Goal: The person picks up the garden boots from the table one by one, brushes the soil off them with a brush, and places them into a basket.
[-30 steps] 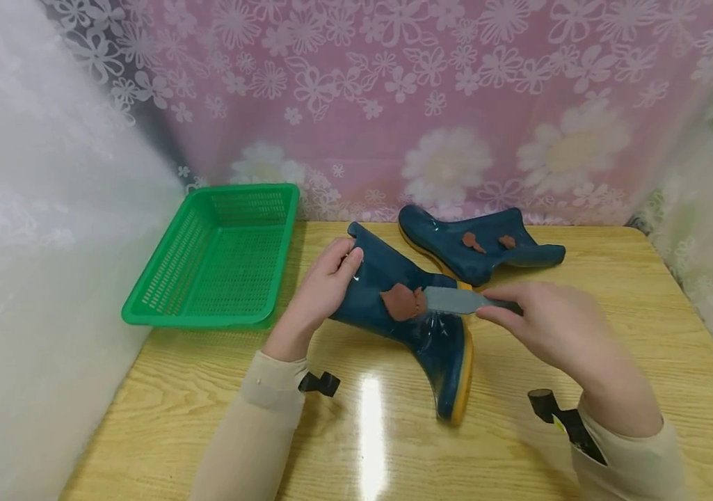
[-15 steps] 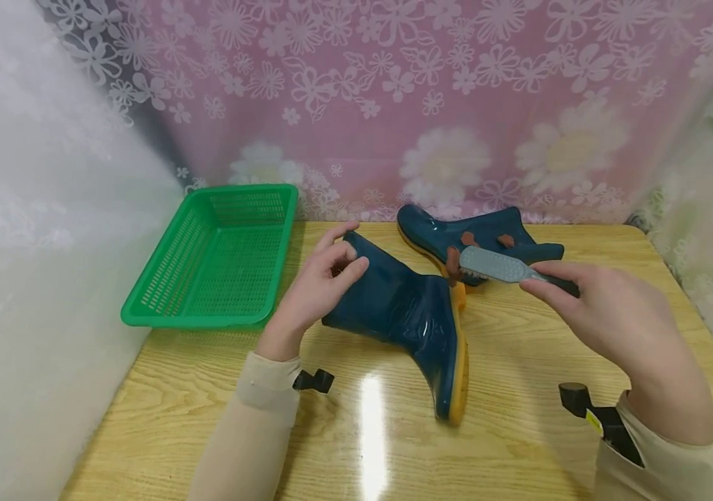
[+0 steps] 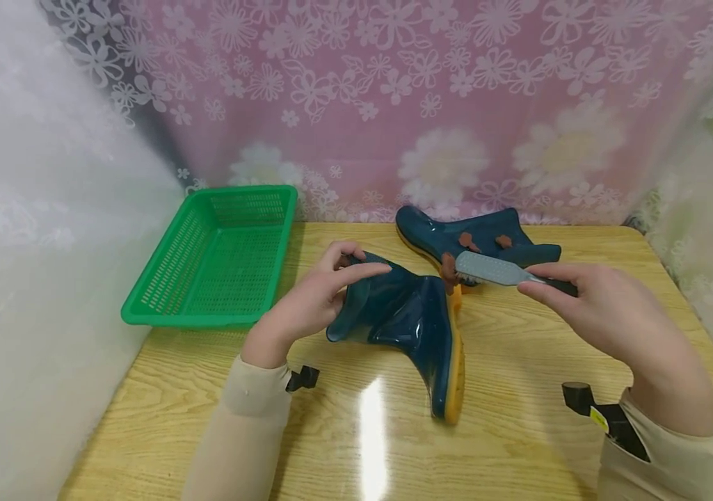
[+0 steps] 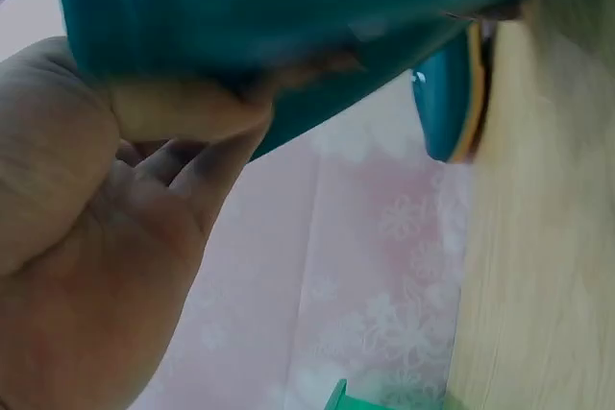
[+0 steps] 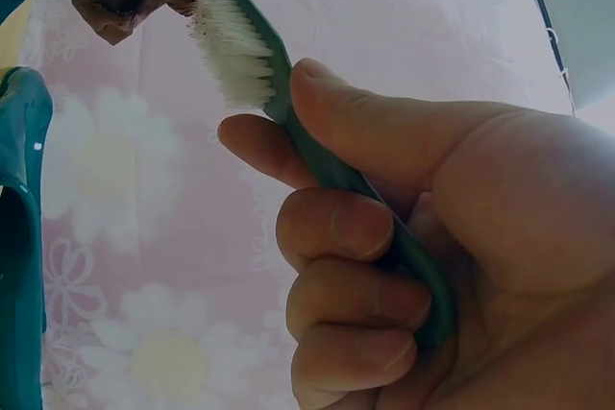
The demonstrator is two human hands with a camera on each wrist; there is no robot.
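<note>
A dark blue rubber boot (image 3: 415,313) with a yellow sole lies on its side on the wooden table. My left hand (image 3: 306,296) grips the boot's top edge, thumb stretched along the shaft. Blur in the left wrist view hides where some fingers lie. My right hand (image 3: 613,313) holds a brush (image 3: 490,268) by its handle, grey-backed, its white bristles (image 5: 231,45) showing in the right wrist view. A brown, clay-like clump (image 3: 448,271) clings to the bristles' far end, above the boot's heel. The shaft surface in sight bears no brown patch.
Behind lies a second blue boot (image 3: 434,229) with two brown patches (image 3: 467,240) on its shaft. A green plastic basket (image 3: 199,321) stands at the left. The wooden table (image 3: 519,390) meets a pink flowered curtain (image 3: 356,139) at the back.
The brush has lifted off the boot shaft and moved right, taking the brown clump with it. My left hand has shifted on the boot's top, and the shaft has turned, showing its opening more.
</note>
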